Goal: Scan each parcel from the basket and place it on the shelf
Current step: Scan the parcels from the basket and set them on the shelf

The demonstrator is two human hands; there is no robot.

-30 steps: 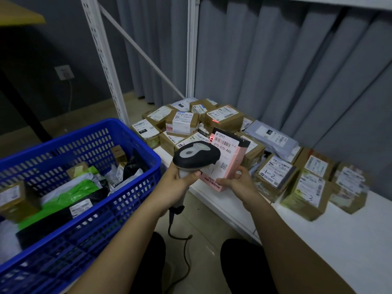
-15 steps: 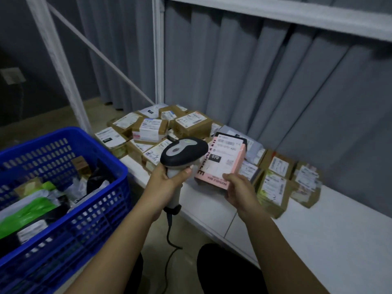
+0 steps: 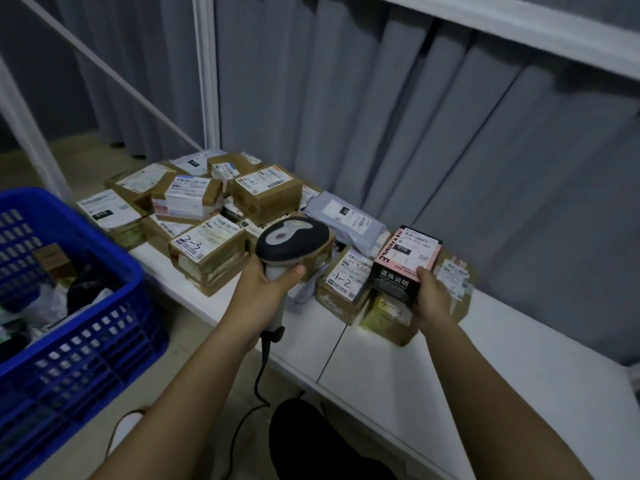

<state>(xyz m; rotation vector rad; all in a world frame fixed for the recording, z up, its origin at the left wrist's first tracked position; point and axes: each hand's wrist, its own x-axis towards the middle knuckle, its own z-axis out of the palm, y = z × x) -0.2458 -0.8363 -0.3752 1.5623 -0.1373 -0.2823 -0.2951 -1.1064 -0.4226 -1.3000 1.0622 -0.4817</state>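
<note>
My right hand (image 3: pixel 431 299) grips a pink and black parcel (image 3: pixel 403 263) with a white label on top, holding it just above the brown parcels at the right end of the pile on the white shelf (image 3: pixel 485 368). My left hand (image 3: pixel 268 284) is closed around the handle of a black and grey barcode scanner (image 3: pixel 292 239), which hovers over the middle of the pile, left of the pink parcel. The blue basket (image 3: pixel 86 327) stands at the left with several parcels and bags inside.
Several labelled brown boxes (image 3: pixel 207 252) and a grey mailer bag (image 3: pixel 346 220) crowd the shelf's left half. The scanner cable (image 3: pixel 258 382) hangs to the floor. White shelf uprights (image 3: pixel 207 81) rise behind, with an upper shelf board (image 3: pixel 519 32) above and grey curtains behind.
My right hand has carried the pink parcel away from the scanner to the right, over the right end of the pile. The view has shifted right, so the basket sits further left.
</note>
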